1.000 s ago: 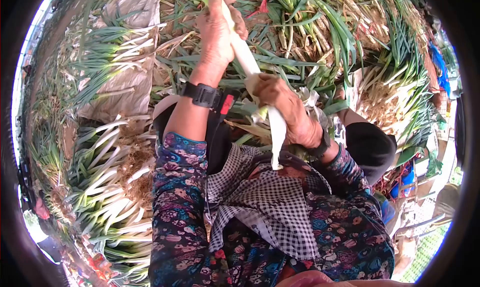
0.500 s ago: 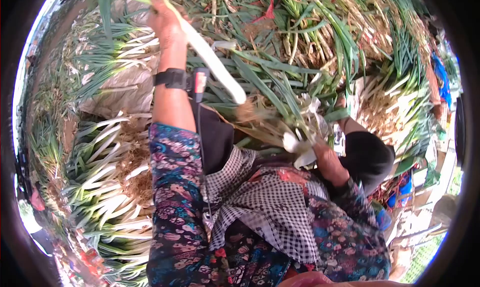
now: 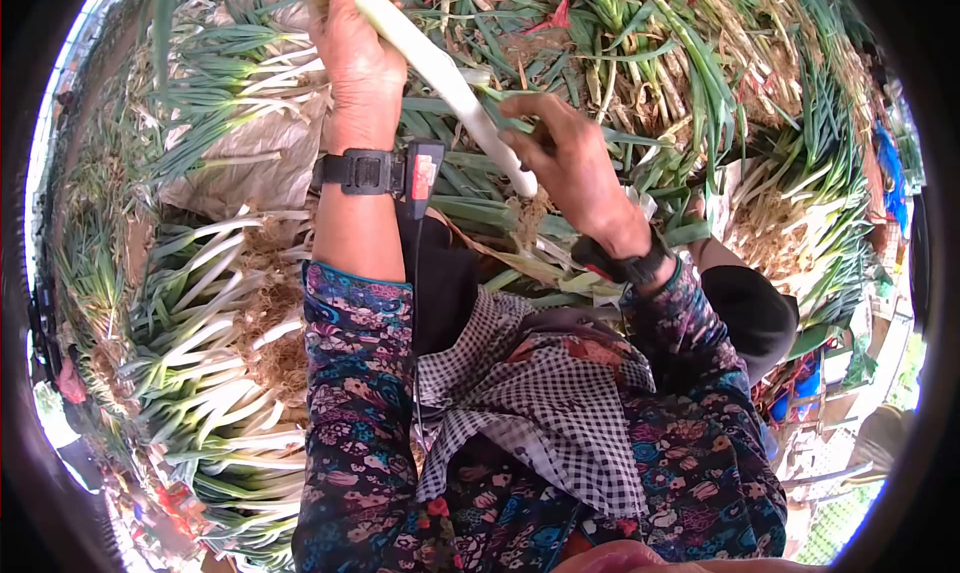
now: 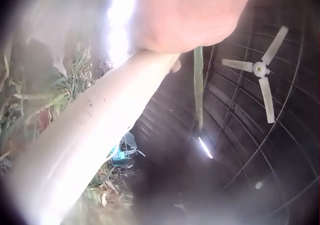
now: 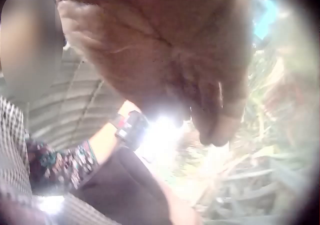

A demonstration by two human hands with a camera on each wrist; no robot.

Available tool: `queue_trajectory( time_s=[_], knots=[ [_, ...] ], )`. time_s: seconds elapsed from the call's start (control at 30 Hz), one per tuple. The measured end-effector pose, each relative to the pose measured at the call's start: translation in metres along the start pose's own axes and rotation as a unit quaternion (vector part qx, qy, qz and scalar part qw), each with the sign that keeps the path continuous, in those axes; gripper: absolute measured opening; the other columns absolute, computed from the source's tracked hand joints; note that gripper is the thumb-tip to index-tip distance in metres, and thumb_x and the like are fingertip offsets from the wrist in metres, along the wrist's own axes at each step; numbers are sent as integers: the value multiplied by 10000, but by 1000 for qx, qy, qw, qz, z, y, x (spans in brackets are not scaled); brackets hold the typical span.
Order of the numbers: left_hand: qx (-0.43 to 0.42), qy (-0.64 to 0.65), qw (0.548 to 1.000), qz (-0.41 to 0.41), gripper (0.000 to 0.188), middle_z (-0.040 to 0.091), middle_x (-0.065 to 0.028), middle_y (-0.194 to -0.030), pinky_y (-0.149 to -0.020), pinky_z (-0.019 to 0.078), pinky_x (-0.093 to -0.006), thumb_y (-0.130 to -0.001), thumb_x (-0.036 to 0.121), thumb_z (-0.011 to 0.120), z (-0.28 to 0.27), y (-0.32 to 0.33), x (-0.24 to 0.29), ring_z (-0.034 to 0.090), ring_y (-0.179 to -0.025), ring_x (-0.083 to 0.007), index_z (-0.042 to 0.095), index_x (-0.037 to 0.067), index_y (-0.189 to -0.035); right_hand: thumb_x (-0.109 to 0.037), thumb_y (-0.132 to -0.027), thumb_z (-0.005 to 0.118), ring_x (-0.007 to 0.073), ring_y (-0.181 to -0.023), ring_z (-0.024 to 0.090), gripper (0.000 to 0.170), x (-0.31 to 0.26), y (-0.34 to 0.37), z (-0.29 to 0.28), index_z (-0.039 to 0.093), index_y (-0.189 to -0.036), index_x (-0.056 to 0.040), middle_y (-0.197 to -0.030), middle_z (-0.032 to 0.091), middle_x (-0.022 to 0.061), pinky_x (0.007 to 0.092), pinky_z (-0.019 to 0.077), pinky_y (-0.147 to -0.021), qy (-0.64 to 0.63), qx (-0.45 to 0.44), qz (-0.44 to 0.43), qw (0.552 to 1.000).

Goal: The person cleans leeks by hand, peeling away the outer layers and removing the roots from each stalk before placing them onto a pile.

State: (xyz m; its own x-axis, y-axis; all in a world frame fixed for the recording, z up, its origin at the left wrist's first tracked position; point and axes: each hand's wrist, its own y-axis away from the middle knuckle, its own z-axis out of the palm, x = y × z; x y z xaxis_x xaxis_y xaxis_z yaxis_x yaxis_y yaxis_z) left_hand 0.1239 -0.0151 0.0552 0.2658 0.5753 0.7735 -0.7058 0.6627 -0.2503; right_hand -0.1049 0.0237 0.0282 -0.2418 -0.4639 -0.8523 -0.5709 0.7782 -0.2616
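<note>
A long white leek (image 3: 435,68) slants across the upper middle of the head view, its root end down and to the right, with a tuft of brown roots (image 3: 530,218) below it. My left hand (image 3: 360,48) grips its upper part near the green leaves. In the left wrist view the pale stalk (image 4: 100,115) runs down from under the left hand (image 4: 192,15). Beside the root end is my right hand (image 3: 572,163), fingers partly bent and apart, at or against the stalk; contact is unclear. The right wrist view shows the palm of that right hand (image 5: 170,50) holding nothing visible.
Rows of leeks (image 3: 215,353) lie along the left, below a pale sheet (image 3: 250,188). More leeks (image 3: 800,213) lie at the right. Loose green leaves and stalks cover the ground ahead. A ceiling fan (image 4: 260,69) hangs overhead.
My left hand has moved left with the leek. My right hand left the stalk, swung down right with pale peelings, then came back up to the root end without them.
</note>
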Motion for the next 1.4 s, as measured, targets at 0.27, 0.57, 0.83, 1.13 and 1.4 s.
queue_trajectory(
  time_s=[0.27,0.57,0.83,1.13,1.4],
  knots=[
    [-12,16,1000,24,286,602,-81,-811,-666,485,-347,-943,342,553,12,23,5,566,-697,-188,518,68,-1017,-102,-907,618,80,-583,605,161,2,-17,15,645,-994,30,-711,647,54,237,497,-531,-123,-5,103,987],
    [-22,29,999,32,323,592,-86,-751,-646,461,-336,-946,383,525,19,37,9,543,-655,-195,535,60,-948,-92,-914,598,74,-532,580,125,6,-9,21,615,-908,31,-671,627,59,227,480,-481,-136,21,110,984],
    [-27,35,999,16,352,571,-85,-692,-632,444,-325,-970,399,465,24,39,12,533,-632,-191,520,51,-951,-122,-922,612,75,-549,591,159,8,-6,17,626,-931,36,-659,628,48,230,491,-504,-213,7,126,969],
    [-54,-13,998,30,412,560,-78,-677,-588,426,-318,-967,448,446,20,39,7,511,-616,-185,527,46,-1002,22,-823,545,99,-480,586,43,12,-10,27,566,-786,31,-582,597,50,252,488,-457,-83,39,45,995],
    [-242,168,953,-73,644,442,-11,-647,-523,330,-279,-902,639,425,0,13,12,396,-591,-138,493,87,-1224,-171,-941,538,113,-548,515,178,34,12,10,550,-873,-6,-783,581,53,239,445,-532,-612,34,284,738]
  ],
)
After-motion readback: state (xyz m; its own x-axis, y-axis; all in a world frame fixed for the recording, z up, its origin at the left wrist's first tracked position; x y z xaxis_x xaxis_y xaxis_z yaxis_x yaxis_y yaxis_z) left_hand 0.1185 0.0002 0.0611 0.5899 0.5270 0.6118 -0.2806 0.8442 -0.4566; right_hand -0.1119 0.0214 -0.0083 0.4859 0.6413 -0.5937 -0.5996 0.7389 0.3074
